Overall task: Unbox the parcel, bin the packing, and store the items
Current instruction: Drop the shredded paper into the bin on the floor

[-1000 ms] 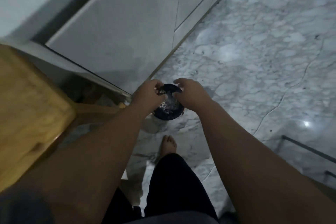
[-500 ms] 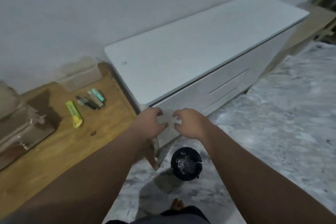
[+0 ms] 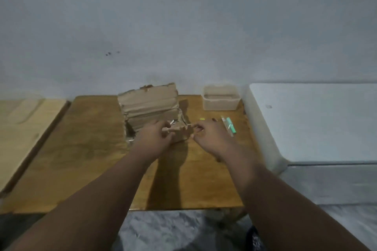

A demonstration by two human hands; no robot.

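Both hands moved from bin to torn brown cardboard parcel [image 3: 151, 106] on wooden table [image 3: 81, 159]: left hand [image 3: 155, 134] & right hand [image 3: 210, 134] half-curled at front flap, grip unclear, prob. to pull out contents.

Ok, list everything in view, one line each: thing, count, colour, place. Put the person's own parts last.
cardboard parcel: one, brown, torn open, on the wooden table near the wall
wooden table: one, brown, centre of view
plastic container: one, clear, open, back right of the table
pens or markers: a few, green and pale, on the table right of the parcel
yellow item: one, mostly hidden behind the right hand
white cabinet: one, right of the table
light wooden surface: one, pale, left of the table
marble floor: grey-white, below the table edge
dark round object: one, on the floor, mostly hidden
left hand: at the parcel's front edge
right hand: just right of the parcel
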